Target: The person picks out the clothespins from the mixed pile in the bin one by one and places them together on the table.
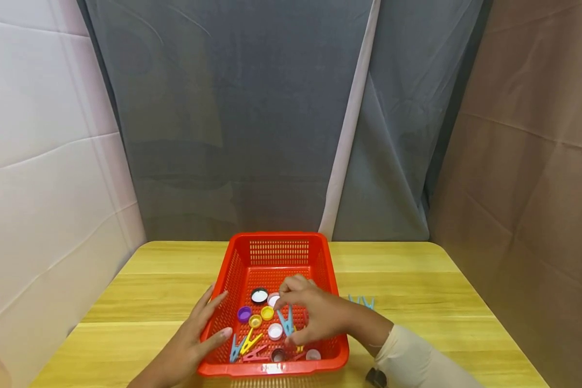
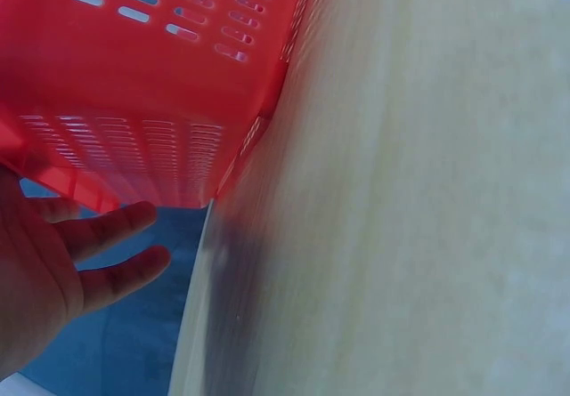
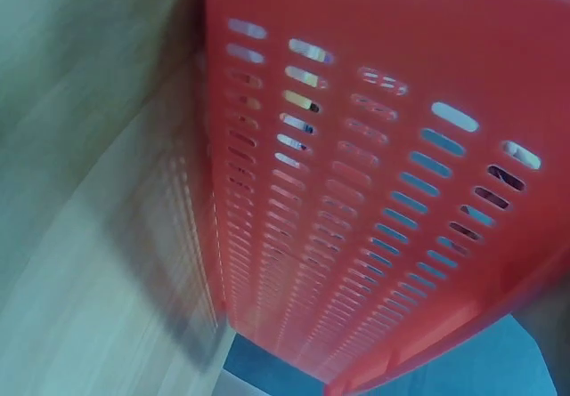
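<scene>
A red plastic basket [image 1: 274,368] sits on the table, with bottle caps and clothespins on its floor. My right hand [image 1: 315,312] reaches in over the right rim and pinches a light blue clothespin [image 1: 286,322] between thumb and fingers. Around it lie a white cap [image 1: 275,331], a yellow cap [image 1: 267,313] and a purple cap [image 1: 244,313]. Nearer the front are a yellow clothespin [image 1: 250,343], a pink clothespin [image 1: 255,354] and another blue clothespin [image 1: 236,349]. With fingers spread, my left hand [image 1: 191,339] is at the left rim. The basket wall [image 3: 356,173] hides the right hand's grip in the right wrist view.
Blue clothespins [image 1: 367,303] lie on the wooden table [image 1: 407,285] right of the basket, partly behind the right forearm. A small dark object [image 1: 376,377] is near the front, beside the right sleeve. Grey cloth [image 1: 271,134] hangs behind the table, with cloth walls on both sides.
</scene>
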`<control>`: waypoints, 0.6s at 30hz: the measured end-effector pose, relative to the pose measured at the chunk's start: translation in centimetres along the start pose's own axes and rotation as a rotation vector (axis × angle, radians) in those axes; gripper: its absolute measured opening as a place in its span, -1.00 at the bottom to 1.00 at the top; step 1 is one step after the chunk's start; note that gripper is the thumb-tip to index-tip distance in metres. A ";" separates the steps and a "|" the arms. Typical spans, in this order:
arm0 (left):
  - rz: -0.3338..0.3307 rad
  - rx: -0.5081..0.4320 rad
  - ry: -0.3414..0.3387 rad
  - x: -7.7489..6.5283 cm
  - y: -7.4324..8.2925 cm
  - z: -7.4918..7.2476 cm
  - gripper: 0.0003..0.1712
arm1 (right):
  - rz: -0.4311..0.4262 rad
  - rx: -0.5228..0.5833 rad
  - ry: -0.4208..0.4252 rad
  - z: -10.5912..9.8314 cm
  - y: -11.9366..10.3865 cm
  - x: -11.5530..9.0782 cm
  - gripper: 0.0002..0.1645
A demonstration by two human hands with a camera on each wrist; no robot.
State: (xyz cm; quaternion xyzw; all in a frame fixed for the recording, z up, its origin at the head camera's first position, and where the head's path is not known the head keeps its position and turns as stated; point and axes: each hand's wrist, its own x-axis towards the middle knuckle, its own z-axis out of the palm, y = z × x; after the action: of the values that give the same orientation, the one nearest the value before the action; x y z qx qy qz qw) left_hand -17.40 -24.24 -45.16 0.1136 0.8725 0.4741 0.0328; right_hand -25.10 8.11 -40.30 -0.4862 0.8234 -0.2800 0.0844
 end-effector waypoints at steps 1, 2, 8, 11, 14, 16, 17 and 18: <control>0.000 -0.003 -0.001 0.0 0.0 0.0 -0.10 | 0.006 0.016 0.008 -0.1 0.0 -0.1 -0.42; 0.001 -0.003 0.000 0.0 0.0 0.0 -0.10 | 0.011 0.027 0.014 -0.2 0.0 -0.2 -0.43; -0.004 0.000 -0.001 0.0 -0.1 0.0 -0.11 | -0.036 0.068 0.069 -0.9 0.1 -1.1 -0.44; -0.009 -0.005 -0.002 0.0 -0.1 0.0 -0.10 | -0.042 0.104 0.107 -1.4 0.4 -1.8 -0.42; -0.002 -0.009 -0.003 0.0 -0.1 0.0 -0.11 | -0.044 0.128 0.155 -1.9 1.0 -2.6 -0.42; 0.005 -0.007 -0.001 0.0 -0.1 0.0 -0.11 | -0.039 0.143 0.186 -2.1 1.5 -3.2 -0.43; 0.009 -0.005 0.000 0.0 -0.1 0.0 -0.11 | -0.034 0.149 0.199 -2.2 1.8 -3.5 -0.44; 0.011 -0.002 0.001 0.0 -0.1 0.0 -0.11 | -0.032 0.157 0.211 -2.3 2.1 -3.8 -0.44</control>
State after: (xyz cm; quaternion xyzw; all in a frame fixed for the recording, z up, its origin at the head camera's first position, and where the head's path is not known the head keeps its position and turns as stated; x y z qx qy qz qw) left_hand -17.39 -24.30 -45.25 0.1182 0.8713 0.4755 0.0295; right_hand -25.73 12.96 -40.05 -0.4588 0.7956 -0.3946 0.0306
